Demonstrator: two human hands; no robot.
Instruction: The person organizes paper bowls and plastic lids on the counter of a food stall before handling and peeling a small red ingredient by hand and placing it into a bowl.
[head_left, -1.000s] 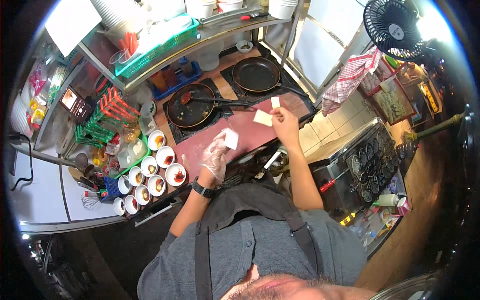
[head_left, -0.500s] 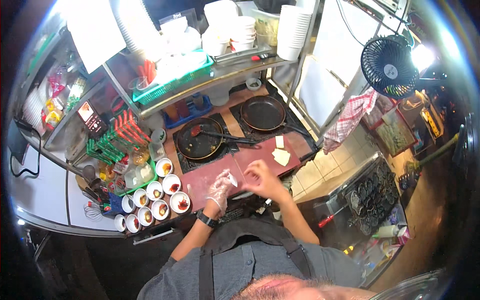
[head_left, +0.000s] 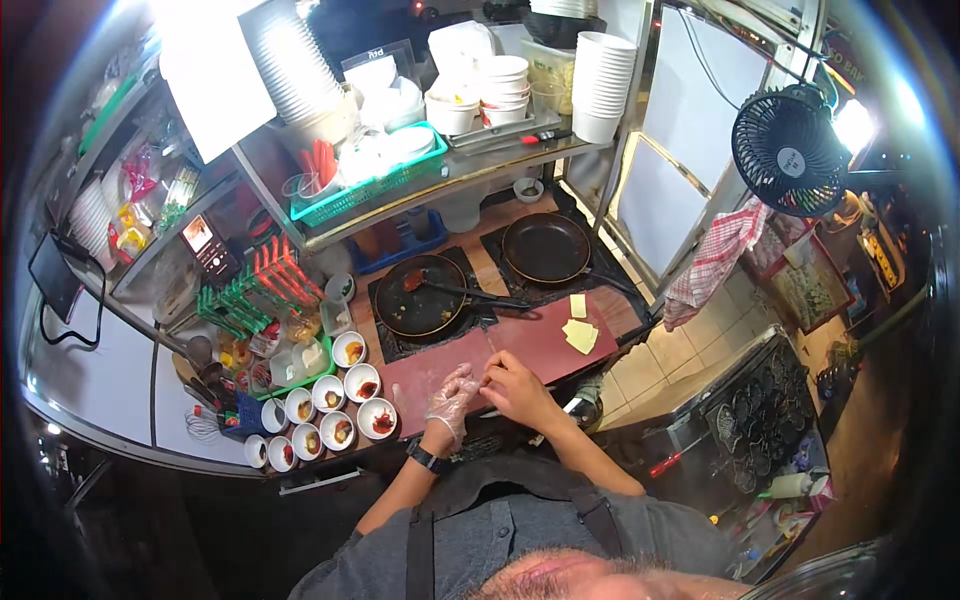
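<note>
Over the front edge of the dark red board (head_left: 425, 380), my two hands meet. My left hand (head_left: 453, 402) wears a clear plastic glove and a dark wristband, its fingers curled in. My right hand (head_left: 518, 392) is bare, and its bent fingers are pinched close against the left fingertips. Whatever lies between them is hidden or too small to make out. Pale yellow square slices (head_left: 580, 336), which look like cheese, lie on the board's right part. Left of my gloved hand stand several white bowls (head_left: 364, 410) with small coloured portions inside.
Behind the board are a dark frying pan (head_left: 420, 318) with a red-headed spatula (head_left: 480, 294) across it, and a second pan (head_left: 546, 248). A shelf (head_left: 480, 160) above carries cups and a green basket (head_left: 375, 190). A black fan (head_left: 790, 150) hangs at right.
My hands have come together; the right fingers have closed in on the left fingertips. A small white bit at the left fingertips no longer shows. The whole view has shifted slightly.
</note>
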